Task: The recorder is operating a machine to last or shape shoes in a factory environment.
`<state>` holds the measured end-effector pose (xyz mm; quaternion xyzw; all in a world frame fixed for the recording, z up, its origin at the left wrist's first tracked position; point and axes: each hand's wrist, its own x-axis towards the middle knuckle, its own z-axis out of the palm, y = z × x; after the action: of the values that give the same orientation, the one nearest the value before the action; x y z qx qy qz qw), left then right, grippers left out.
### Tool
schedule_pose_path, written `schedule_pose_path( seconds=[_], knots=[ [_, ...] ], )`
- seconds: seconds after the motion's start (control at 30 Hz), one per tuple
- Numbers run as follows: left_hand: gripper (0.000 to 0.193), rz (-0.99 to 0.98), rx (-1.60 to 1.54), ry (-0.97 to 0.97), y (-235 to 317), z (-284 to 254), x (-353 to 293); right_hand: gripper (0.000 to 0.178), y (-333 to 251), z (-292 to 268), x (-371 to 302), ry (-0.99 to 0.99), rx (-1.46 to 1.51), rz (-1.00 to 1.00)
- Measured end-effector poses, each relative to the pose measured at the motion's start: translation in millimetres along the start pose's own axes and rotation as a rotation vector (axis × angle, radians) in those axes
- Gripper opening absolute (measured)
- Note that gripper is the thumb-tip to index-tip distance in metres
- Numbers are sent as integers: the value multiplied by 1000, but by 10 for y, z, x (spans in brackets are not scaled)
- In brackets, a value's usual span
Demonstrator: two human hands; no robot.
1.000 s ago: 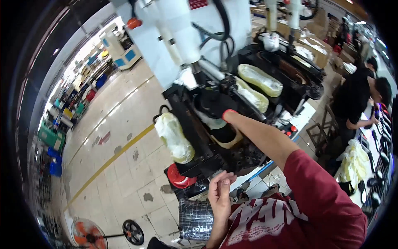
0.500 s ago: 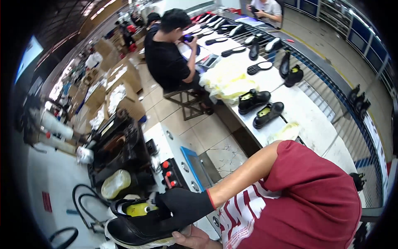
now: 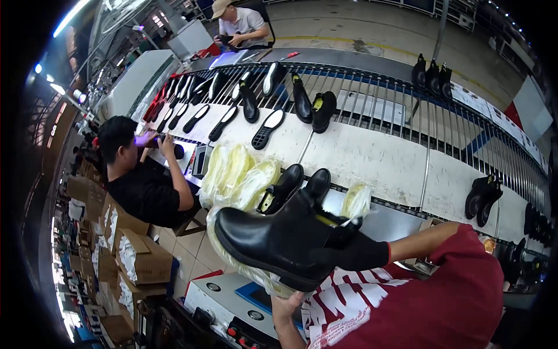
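A black leather boot is held up in front of me, its toe pointing left. Translucent yellowish plastic film wraps along its sole. My right hand, in a black glove, grips the boot at its opening; the fingers are partly hidden behind the upper. Bare, my left hand holds the heel end of the sole from below. Just beyond the boot, two black shoes with yellow insides stand by the bench edge. Close to them lie several yellow plastic-wrapped soles.
A white-topped bench with a roller conveyor runs across the view, carrying several loose soles and black boots. A person in black sits at its left. Below me is a machine panel; cartons stand at left.
My view has swung right, from the machine toward the bench. The boot has come up and away from the machine, both hands still on it, and now shows its side.
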<state>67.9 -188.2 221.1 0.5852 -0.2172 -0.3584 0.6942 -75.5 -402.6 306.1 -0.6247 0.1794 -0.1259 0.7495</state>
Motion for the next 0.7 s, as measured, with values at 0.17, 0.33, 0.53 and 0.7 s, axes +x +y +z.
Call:
schedule_pose_path(
  seconds=[0.17,0.33,0.53,0.7],
  knots=[
    [103,-208,-152,-319,-163,77,1145,20,-69,-1171,-138,450,430,299],
    [105,-446,-486,-551,-650,277,1852,30,482,-2522,-317,865,30,301],
    [108,-629,-561,-715,-782,613,2039,50,2263,-3830,-532,1195,-659,438],
    [113,-717,-484,-695,-549,764,2086,59,2779,-4069,-1444,1177,-901,393]
  ],
)
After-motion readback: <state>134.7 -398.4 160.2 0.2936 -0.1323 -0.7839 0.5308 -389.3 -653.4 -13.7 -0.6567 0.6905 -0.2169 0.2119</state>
